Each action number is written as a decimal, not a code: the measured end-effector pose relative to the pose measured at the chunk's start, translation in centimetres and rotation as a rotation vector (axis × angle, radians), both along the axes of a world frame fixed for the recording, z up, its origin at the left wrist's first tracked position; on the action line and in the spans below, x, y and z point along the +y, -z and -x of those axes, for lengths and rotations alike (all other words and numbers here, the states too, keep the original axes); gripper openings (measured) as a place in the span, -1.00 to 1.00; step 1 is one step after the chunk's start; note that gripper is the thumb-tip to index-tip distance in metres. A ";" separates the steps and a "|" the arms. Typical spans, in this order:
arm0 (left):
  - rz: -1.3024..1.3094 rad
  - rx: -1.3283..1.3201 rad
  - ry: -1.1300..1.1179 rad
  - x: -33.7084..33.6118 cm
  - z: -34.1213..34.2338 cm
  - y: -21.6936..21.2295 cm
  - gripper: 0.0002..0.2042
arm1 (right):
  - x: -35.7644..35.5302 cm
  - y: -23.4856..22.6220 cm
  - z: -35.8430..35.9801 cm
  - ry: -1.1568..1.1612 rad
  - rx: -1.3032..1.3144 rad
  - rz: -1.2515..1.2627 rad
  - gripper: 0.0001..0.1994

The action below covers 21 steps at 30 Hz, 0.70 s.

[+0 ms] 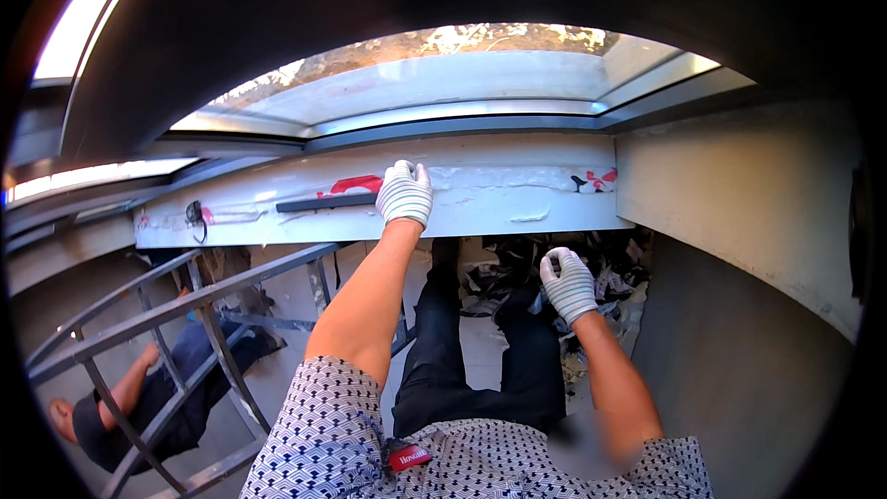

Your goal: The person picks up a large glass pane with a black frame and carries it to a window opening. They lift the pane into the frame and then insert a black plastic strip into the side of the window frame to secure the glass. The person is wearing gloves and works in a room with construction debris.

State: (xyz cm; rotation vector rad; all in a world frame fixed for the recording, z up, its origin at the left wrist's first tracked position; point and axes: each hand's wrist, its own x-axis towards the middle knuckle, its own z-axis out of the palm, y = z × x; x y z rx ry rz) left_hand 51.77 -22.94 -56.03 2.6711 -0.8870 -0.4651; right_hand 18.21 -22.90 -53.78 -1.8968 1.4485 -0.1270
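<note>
My left hand point(405, 194), in a white striped knit glove, is closed over the window sill point(480, 214). A dark flat bar point(325, 203) lies along the sill, and its right end meets the side of this hand; whether the fingers grip it I cannot tell. Beside them is a crumpled piece of red film point(356, 186). A strip of whitish film point(499, 178) runs rightward along the sill from that hand. Gloved the same way, my right hand point(567, 285) is raised in front of the sill, fingers curled toward the thumb. Anything inside its grip is hidden.
A metal ladder-like frame point(208, 291) stands at the left, with another person point(199, 379) behind it. Torn wrapping and debris point(610, 263) lie beneath the sill. A glass window point(462, 79) spans the far side, and a wall point(739, 203) closes the right.
</note>
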 end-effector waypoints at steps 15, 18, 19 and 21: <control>0.033 0.655 -1.115 6.6 -9.0 8.1 -0.44 | -0.8 -0.8 -4.5 -0.276 -0.059 0.039 -0.91; 0.208 0.715 -1.106 6.4 -7.8 7.0 -0.58 | -0.5 -1.5 -6.0 -0.284 -0.077 0.005 -0.91; 0.273 0.705 -1.106 5.5 -6.6 5.0 -0.64 | -0.6 -1.9 -6.5 -0.270 -0.084 -0.011 -0.92; 0.413 0.611 -1.039 7.5 -6.0 5.0 -0.66 | -0.3 -2.7 -8.8 -0.312 -0.114 0.003 -0.92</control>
